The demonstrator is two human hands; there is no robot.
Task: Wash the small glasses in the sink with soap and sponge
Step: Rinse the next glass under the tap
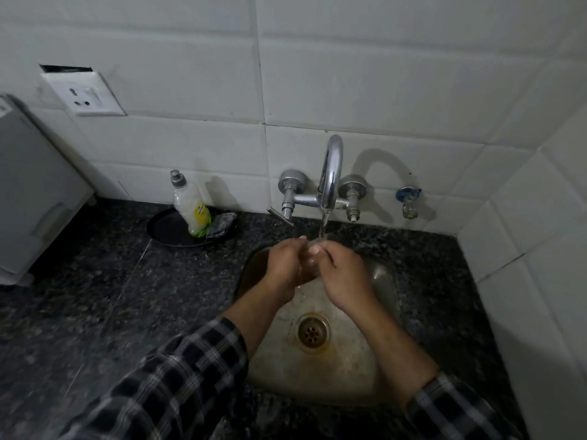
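A small clear glass (313, 260) is held between both hands under running water from the chrome tap (330, 173), above the back of the steel sink (349, 373). My left hand (286, 265) wraps its left side and my right hand (343, 271) closes over its right side; the glass is mostly hidden by the fingers. A soap bottle (192, 208) with a yellow label stands on a black plate (165, 231) on the counter left of the tap, with a dark scrubbing sponge (222, 225) beside it on the same plate.
Dark granite counter (111, 281) surrounds the sink. A white appliance (35, 198) stands at the far left under a wall socket (84, 95). A second small valve (409, 200) sticks out of the tiled wall at the right. The drain (313, 333) lies open in the basin.
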